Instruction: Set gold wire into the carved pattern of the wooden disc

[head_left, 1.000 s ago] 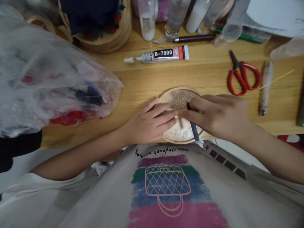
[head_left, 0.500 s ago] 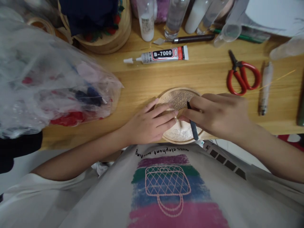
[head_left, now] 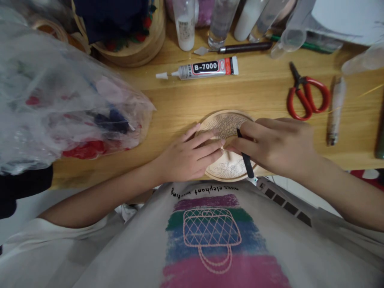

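A round wooden disc (head_left: pixel 225 123) with a fine line drawing lies at the near edge of the wooden table (head_left: pixel 186 100). My left hand (head_left: pixel 187 156) rests flat on the disc's left side, fingers stretched out and close together. My right hand (head_left: pixel 276 146) is closed in a pinch around a thin dark tool (head_left: pixel 245 158), which slants down across the disc. The fingertips of both hands meet near the disc's middle, where something tiny sits that I cannot make out.
A tube of B-7000 glue (head_left: pixel 204 68) lies behind the disc. Red scissors (head_left: pixel 306 94) and a slim pale tool (head_left: pixel 334 110) lie to the right. A clear plastic bag of coloured bits (head_left: pixel 60 100) fills the left. Bottles (head_left: pixel 186 24) and a wooden hoop (head_left: pixel 135 48) stand at the back.
Almost nothing has moved. The dark tool in my right hand has tilted slightly, its lower end a little further right.
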{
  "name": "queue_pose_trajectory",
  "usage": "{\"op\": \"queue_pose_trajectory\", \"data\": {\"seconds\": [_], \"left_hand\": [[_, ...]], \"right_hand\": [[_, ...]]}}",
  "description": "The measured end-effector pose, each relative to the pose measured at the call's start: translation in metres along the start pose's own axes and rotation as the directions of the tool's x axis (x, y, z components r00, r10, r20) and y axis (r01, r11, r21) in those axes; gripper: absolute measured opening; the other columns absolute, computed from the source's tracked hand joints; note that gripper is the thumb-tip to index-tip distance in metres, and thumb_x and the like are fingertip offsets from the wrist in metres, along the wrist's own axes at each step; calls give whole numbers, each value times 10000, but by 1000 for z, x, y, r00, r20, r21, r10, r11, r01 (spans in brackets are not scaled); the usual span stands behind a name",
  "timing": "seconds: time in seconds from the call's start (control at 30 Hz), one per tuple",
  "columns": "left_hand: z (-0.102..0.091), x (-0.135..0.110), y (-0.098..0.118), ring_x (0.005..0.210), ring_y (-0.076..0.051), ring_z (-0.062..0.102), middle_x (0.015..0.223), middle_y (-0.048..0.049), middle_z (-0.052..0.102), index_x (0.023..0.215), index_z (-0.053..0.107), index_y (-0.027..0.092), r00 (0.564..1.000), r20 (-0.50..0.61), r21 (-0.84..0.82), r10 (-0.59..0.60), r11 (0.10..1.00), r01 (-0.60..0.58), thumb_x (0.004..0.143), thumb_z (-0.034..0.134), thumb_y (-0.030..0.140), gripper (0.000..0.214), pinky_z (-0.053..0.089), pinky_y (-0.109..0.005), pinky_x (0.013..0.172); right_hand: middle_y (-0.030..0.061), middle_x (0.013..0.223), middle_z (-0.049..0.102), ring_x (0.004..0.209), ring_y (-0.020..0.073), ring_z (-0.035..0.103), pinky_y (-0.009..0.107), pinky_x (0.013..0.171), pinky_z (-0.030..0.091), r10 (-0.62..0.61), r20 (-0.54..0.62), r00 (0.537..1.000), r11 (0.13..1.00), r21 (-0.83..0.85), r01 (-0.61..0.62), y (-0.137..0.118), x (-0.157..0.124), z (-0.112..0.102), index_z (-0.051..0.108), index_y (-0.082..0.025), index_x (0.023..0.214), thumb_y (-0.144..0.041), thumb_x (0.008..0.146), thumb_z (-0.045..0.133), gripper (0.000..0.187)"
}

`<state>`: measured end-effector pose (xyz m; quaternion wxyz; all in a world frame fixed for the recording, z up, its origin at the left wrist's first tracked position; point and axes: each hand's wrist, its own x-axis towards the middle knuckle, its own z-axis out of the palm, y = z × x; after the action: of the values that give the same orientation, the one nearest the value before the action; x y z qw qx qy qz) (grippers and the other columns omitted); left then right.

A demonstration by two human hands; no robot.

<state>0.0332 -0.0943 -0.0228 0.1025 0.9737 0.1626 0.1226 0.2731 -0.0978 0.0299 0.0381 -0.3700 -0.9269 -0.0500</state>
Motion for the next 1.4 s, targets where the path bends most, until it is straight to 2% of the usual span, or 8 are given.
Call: {"op": "queue_pose_trajectory", "data": {"seconds": [0.13,0.3,0.43,0.67,0.77,0.9,1.07,1.4], "left_hand": [[0,-1,0,1334,-271,518,1384,-75,628,1301,595,174,1000,4,-2,1,1000,-1,950,512,248,368,314,-519,1194],[0,-1,0,1338,-267,515,1395,-68,621,1304,590,185,1000,13,-9,-6,1000,7,945,529,244,369,314,-512,1194],[0,0,0,1331,-270,521,1397,-61,620,1293,596,175,1000,5,-5,0,1000,0,960,491,239,356,315,-512,1191],[1,-1,-1,1325,-275,525,1396,-60,620,1290,599,160,1000,-12,-7,7,1000,-7,955,489,230,359,310,-514,1194],[0,-1,-1,1334,-272,519,1399,-60,618,1297,596,164,1000,0,-3,5,1000,-5,959,491,230,360,307,-510,1198],[0,-1,0,1342,-279,512,1399,-77,616,1305,587,163,1000,13,-10,5,1000,-5,950,507,236,371,308,-524,1194],[-1,-1,0,1347,-288,507,1394,-91,618,1311,578,157,1000,22,-21,7,1000,-6,945,516,243,381,306,-533,1190],[-1,0,0,1327,-294,527,1374,-87,633,1295,590,153,1000,9,-15,6,1000,-6,937,518,229,373,328,-533,1176]], "right_hand": [[-19,616,596,579,130,491,271,499,234,-56,-93,994,997,-52,51,0,-2,1,683,-239,698,-81,909,499,322],[-5,617,591,576,136,467,299,507,197,31,56,998,999,29,-33,-2,1,-3,671,-241,687,-104,932,468,347],[-1,622,590,577,135,451,323,525,176,48,90,995,997,51,-53,-2,1,-2,687,-244,716,-108,944,451,355],[-8,590,573,556,112,441,273,499,177,-9,-83,997,1000,3,9,-1,-2,5,725,-229,725,-73,920,480,350],[1,593,572,557,112,434,265,494,178,24,-74,997,997,79,-18,-1,-2,4,701,-209,689,-57,933,443,387],[-2,597,566,559,113,431,259,495,183,3,-113,994,998,56,4,0,-3,5,695,-200,701,-36,924,445,373],[0,635,577,583,116,444,274,518,179,30,-16,999,996,89,-29,1,-5,6,701,-207,766,-34,927,422,366],[-7,639,571,593,128,463,271,517,209,-30,-110,993,999,-19,28,1,-7,7,693,-216,755,-5,888,449,349]]}}
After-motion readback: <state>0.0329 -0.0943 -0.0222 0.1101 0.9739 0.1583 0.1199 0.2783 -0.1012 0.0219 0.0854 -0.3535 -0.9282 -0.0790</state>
